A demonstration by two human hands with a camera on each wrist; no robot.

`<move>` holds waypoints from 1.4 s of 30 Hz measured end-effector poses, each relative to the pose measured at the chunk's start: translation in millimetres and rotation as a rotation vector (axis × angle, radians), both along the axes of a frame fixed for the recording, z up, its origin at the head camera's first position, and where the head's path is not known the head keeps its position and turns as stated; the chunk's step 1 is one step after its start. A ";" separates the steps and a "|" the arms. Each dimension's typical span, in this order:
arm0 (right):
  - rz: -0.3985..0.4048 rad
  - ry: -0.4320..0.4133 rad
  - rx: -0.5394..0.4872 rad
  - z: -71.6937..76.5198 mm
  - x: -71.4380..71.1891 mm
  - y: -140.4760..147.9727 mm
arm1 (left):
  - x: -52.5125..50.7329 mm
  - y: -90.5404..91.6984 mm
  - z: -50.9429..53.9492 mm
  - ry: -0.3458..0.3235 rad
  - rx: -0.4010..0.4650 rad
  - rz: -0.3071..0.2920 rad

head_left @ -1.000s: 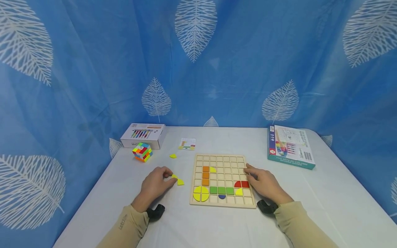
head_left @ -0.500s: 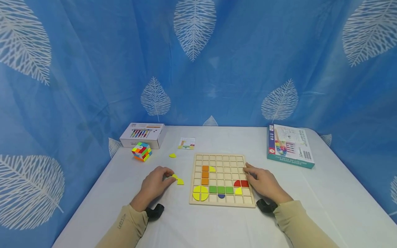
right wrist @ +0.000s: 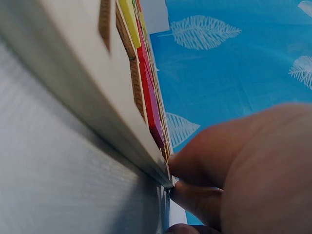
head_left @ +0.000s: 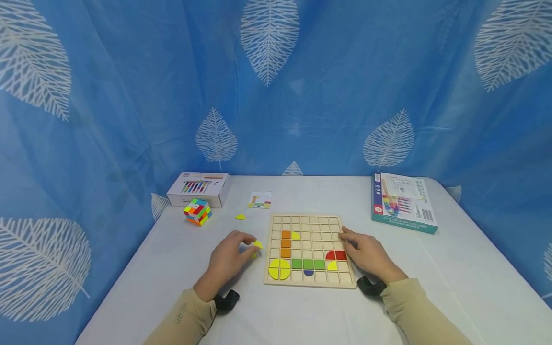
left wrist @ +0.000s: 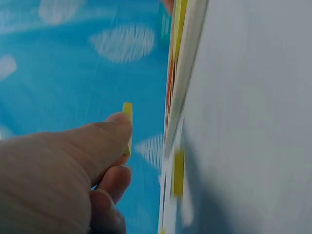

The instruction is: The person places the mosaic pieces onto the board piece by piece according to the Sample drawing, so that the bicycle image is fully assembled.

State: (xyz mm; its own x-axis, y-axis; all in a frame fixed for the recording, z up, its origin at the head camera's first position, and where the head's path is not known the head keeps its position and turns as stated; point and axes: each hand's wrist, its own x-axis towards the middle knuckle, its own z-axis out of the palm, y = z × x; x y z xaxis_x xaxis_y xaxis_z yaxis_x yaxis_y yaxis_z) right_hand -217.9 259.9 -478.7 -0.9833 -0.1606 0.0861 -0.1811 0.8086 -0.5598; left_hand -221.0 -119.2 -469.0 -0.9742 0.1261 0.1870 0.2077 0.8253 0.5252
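My left hand [head_left: 229, 258] pinches a yellow quarter-circle tile [head_left: 258, 244] between thumb and fingers, raised above the table just left of the wooden grid board [head_left: 311, 283]. In the left wrist view this tile [left wrist: 127, 109] stands on edge in the fingertips, and another yellow tile [left wrist: 178, 173] lies on the table below. My right hand [head_left: 368, 256] grips the board's right edge, thumb at the top side and a finger at the rim. On the board sit orange squares [head_left: 286, 243], green squares [head_left: 308, 264], red tiles [head_left: 340, 255], a blue half-circle [head_left: 308, 273] and yellow quarter-circles [head_left: 279, 269].
Behind the left hand lie a loose yellow tile [head_left: 240, 217] and a pattern card [head_left: 260, 200]. A puzzle cube [head_left: 198, 212] stands before a white box [head_left: 199, 188] at the back left. A flat boxed set [head_left: 404, 203] lies at the back right.
The left hand has lifted one yellow tile off the table and moved right towards the board. The right hand stays at the board's edge.
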 end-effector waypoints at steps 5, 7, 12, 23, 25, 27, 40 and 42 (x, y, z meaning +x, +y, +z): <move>-0.009 0.015 0.018 -1.7 -0.3 2.5 | 15.4 29.7 1.1 0.017 0.012 -0.110; -0.009 0.020 0.017 -1.6 -0.8 3.4 | 20.7 40.0 1.5 0.017 0.008 -0.137; -0.010 0.037 0.013 -0.6 -2.5 4.3 | 28.4 61.9 3.0 0.062 0.004 -0.225; -0.013 0.027 0.010 -0.5 -1.3 2.3 | 31.3 105.7 13.1 0.067 -0.145 -0.365; -0.023 0.021 0.020 0.0 -0.3 3.5 | 29.9 117.2 15.0 0.089 -0.206 -0.392; -0.023 0.024 0.023 0.4 -0.1 4.2 | 28.3 129.4 17.6 0.104 -0.250 -0.418; -0.014 0.052 0.013 -1.7 -1.9 -0.9 | 19.2 182.7 24.3 0.054 -0.371 -0.393; -0.016 0.047 0.013 -1.1 -1.5 -0.4 | 17.9 185.9 22.8 0.055 -0.375 -0.398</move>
